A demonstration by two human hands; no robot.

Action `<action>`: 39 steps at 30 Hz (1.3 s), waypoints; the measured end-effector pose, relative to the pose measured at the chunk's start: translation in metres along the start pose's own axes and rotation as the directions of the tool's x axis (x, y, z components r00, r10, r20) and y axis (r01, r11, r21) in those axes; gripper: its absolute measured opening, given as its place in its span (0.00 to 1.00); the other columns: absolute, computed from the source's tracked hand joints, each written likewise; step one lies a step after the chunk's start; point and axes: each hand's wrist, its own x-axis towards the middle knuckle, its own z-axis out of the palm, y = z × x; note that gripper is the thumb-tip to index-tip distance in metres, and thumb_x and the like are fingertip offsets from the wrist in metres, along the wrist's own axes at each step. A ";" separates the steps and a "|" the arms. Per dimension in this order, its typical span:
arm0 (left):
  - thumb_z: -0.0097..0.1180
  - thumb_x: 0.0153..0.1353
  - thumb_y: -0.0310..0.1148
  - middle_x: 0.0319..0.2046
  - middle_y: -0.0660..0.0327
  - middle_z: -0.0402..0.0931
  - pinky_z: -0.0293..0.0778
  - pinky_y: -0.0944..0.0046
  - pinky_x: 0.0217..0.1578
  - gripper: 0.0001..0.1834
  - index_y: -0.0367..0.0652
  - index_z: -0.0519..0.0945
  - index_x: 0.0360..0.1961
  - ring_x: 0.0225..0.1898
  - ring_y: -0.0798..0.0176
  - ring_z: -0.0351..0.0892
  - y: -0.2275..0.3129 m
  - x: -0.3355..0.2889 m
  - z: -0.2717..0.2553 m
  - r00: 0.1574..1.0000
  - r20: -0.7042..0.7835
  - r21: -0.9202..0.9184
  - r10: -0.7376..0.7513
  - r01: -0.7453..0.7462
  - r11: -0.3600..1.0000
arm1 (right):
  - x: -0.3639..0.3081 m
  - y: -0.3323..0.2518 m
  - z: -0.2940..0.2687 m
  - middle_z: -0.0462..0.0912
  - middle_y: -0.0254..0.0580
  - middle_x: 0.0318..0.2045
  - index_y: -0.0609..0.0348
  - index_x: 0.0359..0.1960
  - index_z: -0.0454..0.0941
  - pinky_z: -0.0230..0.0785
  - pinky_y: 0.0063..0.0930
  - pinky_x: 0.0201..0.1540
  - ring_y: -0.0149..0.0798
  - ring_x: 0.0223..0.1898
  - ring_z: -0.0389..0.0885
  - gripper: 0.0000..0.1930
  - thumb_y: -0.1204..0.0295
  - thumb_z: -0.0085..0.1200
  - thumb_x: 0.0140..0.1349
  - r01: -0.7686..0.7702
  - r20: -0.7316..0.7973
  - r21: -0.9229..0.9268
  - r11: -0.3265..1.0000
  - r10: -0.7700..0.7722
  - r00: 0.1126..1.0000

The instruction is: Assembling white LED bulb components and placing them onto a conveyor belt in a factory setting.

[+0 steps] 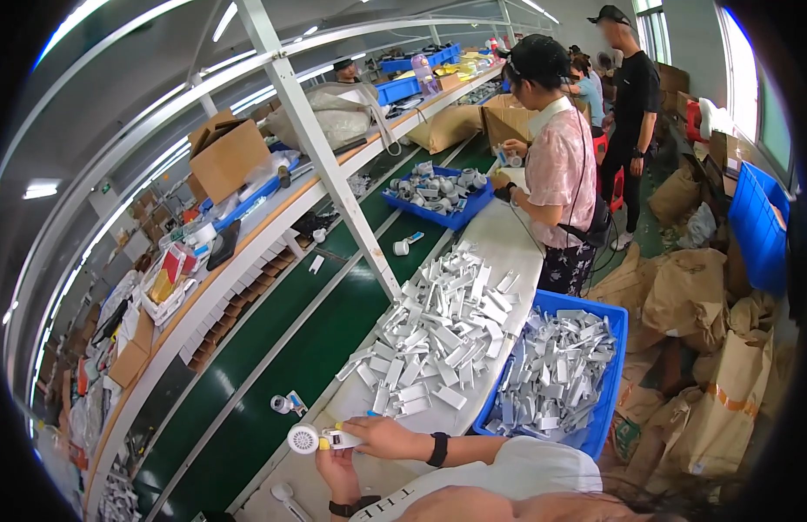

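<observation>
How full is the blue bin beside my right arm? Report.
Nearly full: pale parts heap up in the blue bin, hiding its bottom.

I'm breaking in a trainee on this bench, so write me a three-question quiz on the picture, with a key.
1. Multiple choice: what shape is the head of the white part held by the left hand and the right hand?
a) square
b) round
c) triangular

2. True or false: the nearest blue crate, beside the bench, is filled with red pieces.

3. Fill in the missing word: on the far side of the bench from the person runs a long belt coloured ____.

Key:
1. b; its face is dotted with small holes.
2. False; it holds pale grey pieces.
3. Green.
</observation>
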 end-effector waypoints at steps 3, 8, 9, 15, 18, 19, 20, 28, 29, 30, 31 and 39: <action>0.45 0.60 0.44 0.45 0.60 0.71 0.68 0.64 0.44 0.20 0.42 0.69 0.49 0.45 0.64 0.71 -0.005 -0.007 -0.007 0.999 0.026 0.055 0.039 -0.040 0.998 | -0.003 -0.005 0.004 0.71 0.48 0.47 0.61 0.51 0.65 0.67 0.36 0.45 0.50 0.45 0.72 0.27 0.73 0.54 0.46 0.006 0.031 0.002 1.000 -0.006 0.999; 0.45 0.61 0.37 0.42 0.60 0.71 0.70 0.69 0.38 0.16 0.38 0.68 0.45 0.40 0.67 0.73 0.002 -0.020 0.006 0.994 -0.089 0.002 0.068 -0.068 0.998 | 0.000 -0.013 0.018 0.70 0.51 0.47 0.61 0.51 0.64 0.68 0.36 0.44 0.51 0.43 0.73 0.26 0.73 0.54 0.46 0.017 0.015 -0.061 0.998 -0.016 1.000; 0.46 0.61 0.36 0.41 0.60 0.71 0.70 0.70 0.37 0.15 0.38 0.68 0.45 0.39 0.68 0.73 0.004 -0.021 0.003 0.992 -0.090 0.051 0.090 -0.086 0.995 | -0.002 -0.012 0.025 0.70 0.51 0.47 0.61 0.51 0.64 0.68 0.36 0.44 0.51 0.43 0.73 0.26 0.73 0.54 0.46 0.022 0.059 -0.037 0.999 -0.020 0.998; 0.46 0.60 0.31 0.40 0.62 0.72 0.68 0.69 0.40 0.13 0.36 0.70 0.43 0.40 0.70 0.71 0.017 -0.005 0.001 0.962 -0.088 0.164 0.259 -0.242 0.956 | 0.021 -0.021 0.020 0.69 0.55 0.48 0.61 0.51 0.64 0.66 0.39 0.47 0.53 0.46 0.71 0.29 0.69 0.58 0.46 0.130 -0.035 -0.119 0.984 -0.135 0.990; 0.46 0.60 0.31 0.42 0.54 0.73 0.68 0.62 0.47 0.14 0.34 0.69 0.45 0.44 0.60 0.73 0.043 -0.015 0.014 0.969 -0.030 -0.039 0.247 -0.248 0.968 | 0.026 -0.020 0.002 0.71 0.51 0.45 0.61 0.50 0.65 0.66 0.33 0.45 0.45 0.44 0.72 0.27 0.65 0.58 0.49 0.070 -0.049 0.029 0.997 -0.068 0.996; 0.46 0.60 0.31 0.42 0.54 0.73 0.68 0.62 0.47 0.14 0.34 0.69 0.45 0.44 0.60 0.73 0.046 -0.017 0.011 0.965 -0.069 -0.032 0.253 -0.255 0.966 | 0.024 -0.013 0.004 0.73 0.48 0.42 0.61 0.49 0.67 0.67 0.30 0.42 0.41 0.42 0.74 0.25 0.64 0.57 0.51 -0.037 -0.038 0.158 0.987 0.044 0.998; 0.46 0.60 0.32 0.42 0.53 0.73 0.68 0.61 0.47 0.15 0.34 0.69 0.45 0.44 0.58 0.73 0.049 -0.018 0.008 0.965 -0.071 -0.015 0.252 -0.254 0.967 | 0.021 -0.012 0.006 0.73 0.48 0.42 0.61 0.49 0.67 0.67 0.30 0.42 0.41 0.42 0.74 0.25 0.64 0.57 0.51 -0.036 -0.010 0.175 0.984 0.038 0.999; 0.45 0.61 0.34 0.41 0.53 0.73 0.68 0.59 0.47 0.15 0.34 0.69 0.44 0.44 0.57 0.74 0.051 -0.016 -0.005 0.974 -0.102 -0.054 0.201 -0.208 0.977 | 0.022 -0.024 0.026 0.71 0.33 0.16 0.63 0.27 0.74 0.60 0.21 0.21 0.27 0.19 0.68 0.14 0.62 0.53 0.56 -0.447 0.304 0.538 0.715 0.329 0.894; 0.45 0.61 0.34 0.41 0.53 0.73 0.68 0.59 0.47 0.15 0.34 0.69 0.44 0.44 0.57 0.74 0.053 -0.017 -0.005 0.974 -0.106 -0.057 0.202 -0.209 0.976 | 0.023 -0.023 0.028 0.71 0.33 0.16 0.63 0.27 0.74 0.60 0.21 0.21 0.27 0.19 0.68 0.14 0.62 0.53 0.56 -0.448 0.308 0.535 0.716 0.328 0.893; 0.45 0.60 0.34 0.40 0.53 0.74 0.68 0.59 0.47 0.15 0.34 0.69 0.44 0.43 0.58 0.74 0.055 -0.018 -0.002 0.976 -0.109 -0.109 0.187 -0.199 0.974 | 0.024 -0.022 0.030 0.72 0.35 0.15 0.63 0.23 0.73 0.61 0.23 0.21 0.30 0.17 0.69 0.16 0.60 0.52 0.56 -0.321 0.231 0.474 0.820 0.236 0.944; 0.45 0.60 0.34 0.39 0.54 0.74 0.69 0.60 0.47 0.15 0.34 0.69 0.44 0.42 0.58 0.74 0.057 -0.018 -0.001 0.978 -0.112 -0.162 0.174 -0.191 0.968 | 0.025 -0.020 0.032 0.72 0.37 0.14 0.63 0.20 0.73 0.61 0.26 0.20 0.32 0.16 0.70 0.19 0.57 0.51 0.56 -0.184 0.163 0.398 0.899 0.128 0.978; 0.53 0.54 0.32 0.23 0.60 0.76 0.66 0.66 0.22 0.11 0.34 0.76 0.33 0.23 0.67 0.73 -0.037 -0.005 -0.161 0.921 -0.381 0.463 -0.083 0.267 0.845 | -0.006 0.050 0.115 0.77 0.48 0.19 0.60 0.22 0.74 0.69 0.35 0.26 0.47 0.21 0.76 0.21 0.51 0.50 0.52 -0.597 0.905 0.013 0.802 0.243 0.348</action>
